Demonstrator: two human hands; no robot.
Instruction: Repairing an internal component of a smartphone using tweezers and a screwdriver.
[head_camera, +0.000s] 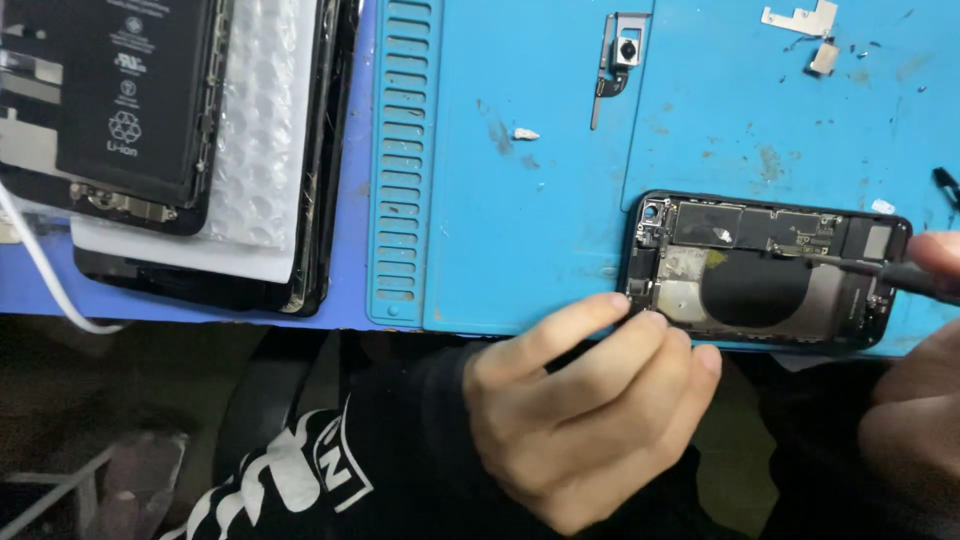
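A: The opened phone (765, 270) lies at the right of the frame, near the lower edge of the blue work mat (520, 200), its back off and the boards and a dark round coil showing.

B: And the hands?

A: The left hand (580, 410) comes up from the lower middle. Its fingers (600, 315) are loosely curled, the tips pressing on the phone's lower left corner; it steadies the phone rather than closing round it.

B: The right one?

A: The right hand (920, 390) is cut by the right edge of the frame. It holds a thin dark screwdriver (880, 270) whose tip rests on the board in the upper part of the phone. How tightly the fingers close on it I cannot tell.

B: Anything else on the mat?

A: A small camera module (620, 60) at the top centre and metal brackets (805, 25) at the upper right. Stacked phone parts with a black battery (130, 90) sit in the upper left of the frame.
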